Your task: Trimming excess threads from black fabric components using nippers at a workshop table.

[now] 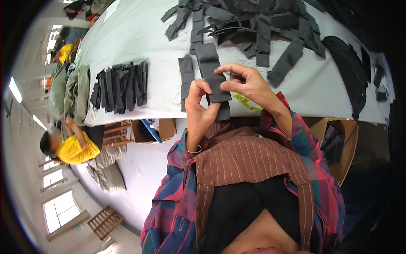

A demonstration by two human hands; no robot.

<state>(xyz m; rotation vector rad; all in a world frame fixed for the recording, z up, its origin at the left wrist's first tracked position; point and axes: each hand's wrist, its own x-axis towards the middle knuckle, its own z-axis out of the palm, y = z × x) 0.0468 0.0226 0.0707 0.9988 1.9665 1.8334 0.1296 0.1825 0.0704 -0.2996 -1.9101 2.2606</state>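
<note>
A dark grey folded fabric strip [208, 63] is held upright over the near edge of the table. My left hand [198, 106] grips its lower left side, with the thumb and bent fingers closed on the cloth. At the strip's right edge is my right hand [252, 84], its thumb and forefinger apart and their tips at the cloth; whether they pinch a loose thread I cannot make out. Another grey strip [186, 78] lies flat just left of the held one. Beneath my right wrist is a bright yellow-green ribbon-like piece [246, 103].
A large heap of dark strips [262, 25] covers the far side of the white-covered table [160, 51]. Several strips lie in a neat row [120, 86] at left. Black cloth [347, 76] hangs over the right edge. Cardboard boxes [168, 129] stand below. A person in yellow [76, 148] works at left.
</note>
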